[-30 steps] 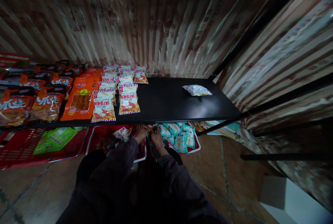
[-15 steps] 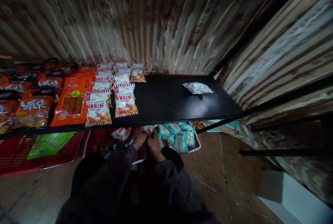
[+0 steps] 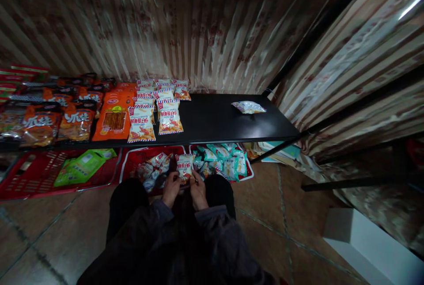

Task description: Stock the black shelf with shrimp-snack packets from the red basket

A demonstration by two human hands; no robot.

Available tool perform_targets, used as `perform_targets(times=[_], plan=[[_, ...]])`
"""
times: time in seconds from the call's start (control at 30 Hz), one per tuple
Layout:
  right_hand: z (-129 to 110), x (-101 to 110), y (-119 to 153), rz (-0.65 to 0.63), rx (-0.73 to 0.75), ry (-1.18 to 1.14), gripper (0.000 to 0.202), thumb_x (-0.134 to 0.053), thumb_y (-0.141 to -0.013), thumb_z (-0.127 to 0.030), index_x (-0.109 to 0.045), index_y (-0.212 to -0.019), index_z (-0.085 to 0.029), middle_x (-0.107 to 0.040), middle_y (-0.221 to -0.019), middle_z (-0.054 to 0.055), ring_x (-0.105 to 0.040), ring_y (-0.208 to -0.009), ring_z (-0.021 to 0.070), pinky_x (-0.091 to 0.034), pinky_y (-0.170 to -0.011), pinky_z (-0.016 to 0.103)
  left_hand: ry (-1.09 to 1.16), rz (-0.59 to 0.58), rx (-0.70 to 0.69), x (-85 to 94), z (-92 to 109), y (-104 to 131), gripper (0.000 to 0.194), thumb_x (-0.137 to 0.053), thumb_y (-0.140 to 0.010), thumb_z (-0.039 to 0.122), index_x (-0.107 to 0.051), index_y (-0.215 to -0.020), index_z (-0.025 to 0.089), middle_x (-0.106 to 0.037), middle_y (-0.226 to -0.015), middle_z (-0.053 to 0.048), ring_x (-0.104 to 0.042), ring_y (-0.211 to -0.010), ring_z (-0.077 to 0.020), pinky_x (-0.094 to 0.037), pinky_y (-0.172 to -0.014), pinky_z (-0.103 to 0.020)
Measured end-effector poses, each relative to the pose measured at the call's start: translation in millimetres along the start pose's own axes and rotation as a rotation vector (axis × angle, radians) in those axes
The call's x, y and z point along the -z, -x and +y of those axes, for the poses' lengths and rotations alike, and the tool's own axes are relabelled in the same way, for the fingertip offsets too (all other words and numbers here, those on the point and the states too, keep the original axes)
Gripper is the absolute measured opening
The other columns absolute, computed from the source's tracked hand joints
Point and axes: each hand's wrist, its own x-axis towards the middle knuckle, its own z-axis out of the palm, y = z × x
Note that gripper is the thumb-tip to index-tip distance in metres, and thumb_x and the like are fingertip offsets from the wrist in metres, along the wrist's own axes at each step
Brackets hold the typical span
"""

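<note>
Between my two hands a white-and-orange snack bag (image 3: 184,165) is held upright, its printed front toward me. My left hand (image 3: 171,189) grips its lower left side, and my right hand (image 3: 198,191) its lower right side. Behind and left of it, a red basket (image 3: 127,161) contains more snack bags. On the black shelf (image 3: 212,119) just above, several bags of the same kind (image 3: 170,117) stand in rows. Farther right on that shelf, one white bag (image 3: 249,107) lies by itself.
A second basket (image 3: 250,173) at right holds teal snack bags (image 3: 228,161). At left, another red basket (image 3: 29,172) has green packets (image 3: 82,168) in it. Orange packs (image 3: 114,115) line the shelf's left part. A white box (image 3: 367,241) stands on the floor.
My hands have brought the snack bag up out of the basket area, and it now faces me. The view has shifted, so the shelf's left part shows more.
</note>
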Motion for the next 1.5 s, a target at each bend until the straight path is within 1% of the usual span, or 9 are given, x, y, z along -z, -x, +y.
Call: perform_targets(times=[0.2, 0.4, 0.6, 0.77, 0.93, 1.07, 1.17, 1.33, 1.5], plan=[[-38.4, -3.7, 32.1, 0.022, -0.092, -0.197, 0.044, -0.07, -0.063, -0.04, -0.067, -0.101, -0.019, -0.069, -0.103, 0.006, -0.062, -0.093, 0.0208, -0.047, -0.087, 0.037, 0.471, 0.003, -0.067, 32.2, 9.5, 28.3, 0.033, -0.068, -0.064, 0.037, -0.061, -0.089, 0.017, -0.066, -0.091, -0.007, -0.062, -0.086, -0.0204, -0.046, -0.081, -0.033], [-79.5, -6.1, 49.5, -0.077, -0.113, -0.32, 0.044, -0.075, -0.061, -0.036, -0.067, -0.102, -0.02, -0.07, -0.099, 0.005, -0.063, -0.086, 0.0198, -0.049, -0.083, 0.036, 0.637, 0.001, -0.122, 64.4, 58.8, 38.7, 0.04, -0.072, -0.061, 0.044, -0.064, -0.092, 0.02, -0.067, -0.101, -0.007, -0.059, -0.098, -0.0213, -0.043, -0.085, -0.033], [-110.8, -2.0, 59.5, -0.209, -0.107, -0.322, 0.044, -0.076, -0.062, -0.037, -0.067, -0.102, -0.021, -0.07, -0.102, 0.005, -0.063, -0.091, 0.0215, -0.049, -0.084, 0.037, 0.72, -0.053, -0.125, 83.3, 97.6, 45.1, 0.037, -0.07, -0.063, 0.048, -0.063, -0.083, 0.018, -0.068, -0.089, -0.005, -0.062, -0.084, -0.0171, -0.045, -0.072, -0.026], [-132.5, -1.6, 63.9, -0.214, -0.094, -0.319, 0.044, -0.077, -0.062, -0.037, -0.067, -0.102, -0.02, -0.069, -0.103, 0.005, -0.062, -0.092, 0.0203, -0.049, -0.084, 0.035, 0.765, -0.059, -0.116, 89.3, 118.4, 50.7, 0.034, -0.071, -0.061, 0.043, -0.062, -0.082, 0.017, -0.067, -0.08, -0.005, -0.063, -0.075, -0.0151, -0.045, -0.065, -0.024], [-146.0, -3.3, 66.6, -0.146, -0.161, -0.451, 0.046, -0.077, -0.064, -0.037, -0.061, -0.106, -0.028, -0.069, -0.095, -0.002, -0.063, -0.086, 0.0133, -0.051, -0.081, 0.029, 0.763, 0.007, -0.128, 87.3, 134.0, 50.4, 0.031, -0.069, -0.062, 0.04, -0.06, -0.079, 0.016, -0.066, -0.078, -0.003, -0.06, -0.064, -0.01, -0.041, -0.056, -0.02], [-147.4, -9.3, 74.1, -0.216, -0.316, -0.557, 0.039, -0.081, -0.06, -0.032, -0.062, -0.093, -0.024, -0.069, -0.091, -0.001, -0.065, -0.083, 0.0151, -0.054, -0.08, 0.036, 0.817, 0.069, -0.124, 79.7, 143.1, 51.2, 0.029, -0.068, -0.061, 0.037, -0.057, -0.078, 0.017, -0.065, -0.076, -0.001, -0.059, -0.062, -0.0094, -0.042, -0.058, -0.02], [-144.8, -15.4, 79.7, -0.237, -0.363, -0.583, 0.04, -0.084, -0.054, -0.028, -0.062, -0.087, -0.022, -0.07, -0.085, -0.001, -0.066, -0.083, 0.0172, -0.054, -0.083, 0.04, 0.823, 0.111, -0.106, 75.8, 149.0, 53.3, 0.028, -0.068, -0.06, 0.036, -0.057, -0.077, 0.016, -0.064, -0.073, 0.0, -0.058, -0.062, -0.0096, -0.042, -0.058, -0.021], [-142.8, -19.2, 80.2, -0.246, -0.371, -0.562, 0.035, -0.084, -0.053, -0.03, -0.062, -0.079, -0.02, -0.07, -0.081, -0.001, -0.067, -0.079, 0.0149, -0.052, -0.082, 0.033, 0.82, 0.128, -0.108, 77.6, 156.9, 58.2, 0.022, -0.066, -0.06, 0.031, -0.056, -0.072, 0.016, -0.063, -0.069, 0.002, -0.056, -0.057, -0.0082, -0.041, -0.056, -0.02], [-143.2, -18.7, 81.9, -0.254, -0.341, -0.496, 0.036, -0.084, -0.053, -0.035, -0.062, -0.076, -0.019, -0.068, -0.072, -0.003, -0.064, -0.068, 0.0117, -0.053, -0.07, 0.027, 0.852, 0.162, -0.12, 82.9, 159.5, 57.0, 0.017, -0.064, -0.059, 0.025, -0.055, -0.071, 0.016, -0.061, -0.064, 0.003, -0.055, -0.055, -0.0081, -0.042, -0.057, -0.02]])
